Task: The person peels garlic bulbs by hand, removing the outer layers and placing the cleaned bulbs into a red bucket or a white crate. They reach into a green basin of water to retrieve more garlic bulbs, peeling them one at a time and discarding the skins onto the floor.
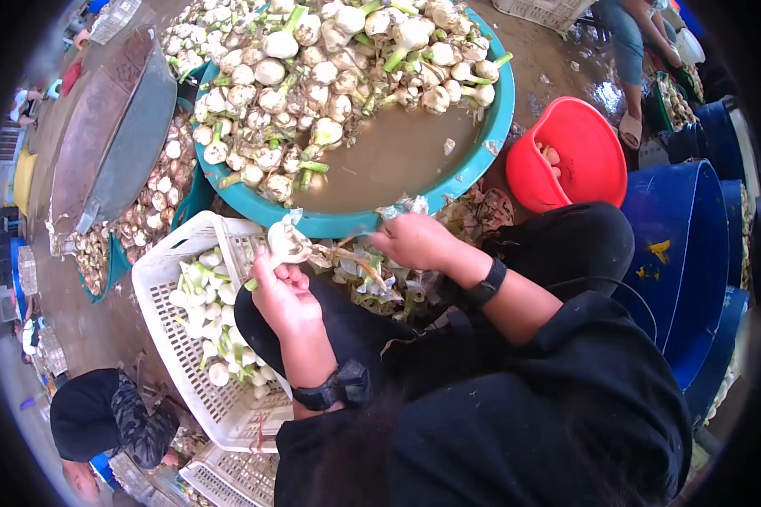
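Observation:
My left hand (286,296) is closed around a garlic bulb (288,242), its green stem end sticking out by the thumb. Loose brown outer skin (347,256) trails from the bulb toward the right. A short way off, my right hand (416,241) is closed with its fingers pinched together; what they hold is too small and blurred to make out. Below and between the hands lies a heap of peeled skins (372,287). Left of my left hand, a white plastic crate (165,314) holds cleaned garlic bulbs (207,296).
Ahead stands a wide teal tub (338,224) with muddy water and many unpeeled garlic bulbs (313,76). A red bucket (579,152) and blue barrels (672,245) are on the right. A wheelbarrow (114,127) stands left. Other people sit lower left (110,418) and upper right (630,51).

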{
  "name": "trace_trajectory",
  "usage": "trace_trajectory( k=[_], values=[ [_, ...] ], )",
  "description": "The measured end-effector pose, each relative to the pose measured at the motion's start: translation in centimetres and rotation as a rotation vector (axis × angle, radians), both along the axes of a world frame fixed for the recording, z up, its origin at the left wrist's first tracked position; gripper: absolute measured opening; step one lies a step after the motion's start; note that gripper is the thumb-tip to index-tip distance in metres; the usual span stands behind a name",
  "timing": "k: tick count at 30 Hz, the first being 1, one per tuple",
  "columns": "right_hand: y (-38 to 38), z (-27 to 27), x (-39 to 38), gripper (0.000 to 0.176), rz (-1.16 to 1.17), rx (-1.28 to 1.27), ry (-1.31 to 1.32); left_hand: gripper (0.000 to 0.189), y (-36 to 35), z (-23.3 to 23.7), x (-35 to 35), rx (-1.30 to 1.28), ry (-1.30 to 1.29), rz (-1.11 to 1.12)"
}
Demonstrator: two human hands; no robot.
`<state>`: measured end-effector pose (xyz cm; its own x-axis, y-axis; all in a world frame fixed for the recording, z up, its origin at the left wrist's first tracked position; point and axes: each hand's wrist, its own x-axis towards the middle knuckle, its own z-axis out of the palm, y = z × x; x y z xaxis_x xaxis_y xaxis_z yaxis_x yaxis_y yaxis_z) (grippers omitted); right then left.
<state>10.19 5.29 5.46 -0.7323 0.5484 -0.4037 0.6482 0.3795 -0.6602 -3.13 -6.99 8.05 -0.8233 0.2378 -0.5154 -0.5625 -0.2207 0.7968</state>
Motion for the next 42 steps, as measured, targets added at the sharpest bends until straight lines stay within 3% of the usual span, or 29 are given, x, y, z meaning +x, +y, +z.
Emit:
trace_trajectory(
  k=[2,4,6,8,10,12,13,14,16,18,19,20,22,23,26,29,32,35,37,38,40,42],
  values=[
    [-0.8,2.0,-1.3,0.048,-0.123,-0.124,0.318,0.024,0.7,0.0,1.0,-0.076,0.123,-0.005],
    [-0.9,3.4,-3.4,0.039,-0.168,-0.164,0.514,0.022,1.0,-0.4,1.5,-0.088,0.214,-0.048],
    [-0.6,2.9,-4.2,0.035,-0.147,-0.108,0.52,0.02,1.4,0.4,2.3,-0.142,0.531,-0.031],
    [-0.8,1.1,-4.3,0.032,-0.109,-0.061,0.531,0.021,0.9,0.9,1.7,-0.146,0.499,-0.029],
    [-1.0,-2.2,-2.0,0.026,0.051,0.114,0.228,0.022,-0.3,0.4,-0.3,0.031,0.026,0.051],
    [-0.7,-2.8,-0.4,0.024,0.4,0.224,-0.202,0.023,-1.4,0.0,-1.7,0.113,-0.078,0.001],
    [-0.9,-2.4,0.1,0.021,0.524,0.202,-0.258,0.023,-1.5,0.3,-1.9,0.129,-0.149,-0.012],
    [-1.4,-2.2,-0.1,0.021,0.524,0.195,-0.258,0.023,-1.6,0.4,-2.1,0.143,-0.224,-0.027],
    [-2.2,1.2,-2.2,0.027,0.227,0.188,0.075,0.023,-1.8,0.1,-2.4,0.167,-0.237,-0.055],
    [-1.7,2.1,-3.9,0.029,0.228,0.142,0.206,0.029,-2.6,0.5,-2.7,0.284,-0.33,-0.025],
    [-1.0,2.4,-4.7,0.032,0.237,0.096,0.335,0.037,-4.2,0.7,-3.7,0.535,-0.331,0.086],
    [0.0,1.3,-5.9,0.032,0.216,0.125,0.245,0.045,-6.2,1.0,-4.9,0.789,-0.328,0.201],
    [2.8,-4.4,-9.1,0.035,0.13,0.256,0.102,0.054,-8.5,3.4,-5.7,0.869,-0.155,0.414],
    [3.9,-5.7,-10.9,0.041,-0.016,0.322,0.022,0.049,-9.0,3.6,-5.8,0.816,-0.134,0.411],
    [4.7,-8.0,-15.0,0.044,-0.166,0.088,-0.082,0.032,-7.8,2.3,-5.4,0.705,-0.089,0.25],
    [5.0,-11.4,-18.8,0.044,-0.347,-0.11,0.043,0.015,-2.8,0.0,-3.9,0.272,-0.042,0.051],
    [5.2,-9.2,-17.5,0.038,-0.166,-0.05,0.126,0.036,1.0,-1.4,-3.0,0.117,-0.161,-0.028],
    [3.7,-3.1,-12.4,0.034,-0.13,-0.068,0.24,0.044,2.5,-2.3,-3.7,-0.012,-0.324,-0.035],
    [2.1,-0.7,-9.0,0.03,-0.008,-0.108,0.4,0.049,3.5,-1.8,-3.5,0.104,-0.26,-0.286],
    [1.1,0.1,-7.5,0.027,0.06,-0.137,0.51,0.042,4.3,-1.5,-3.0,0.043,-0.205,-0.293],
    [0.6,0.2,-5.9,0.026,0.078,-0.106,0.492,0.028,5.3,-1.5,-2.3,-0.157,0.06,-0.399],
    [0.3,0.4,-4.7,0.026,0.236,0.267,0.389,0.018,5.3,-1.6,-1.2,-0.239,0.102,-0.436]
  ],
)
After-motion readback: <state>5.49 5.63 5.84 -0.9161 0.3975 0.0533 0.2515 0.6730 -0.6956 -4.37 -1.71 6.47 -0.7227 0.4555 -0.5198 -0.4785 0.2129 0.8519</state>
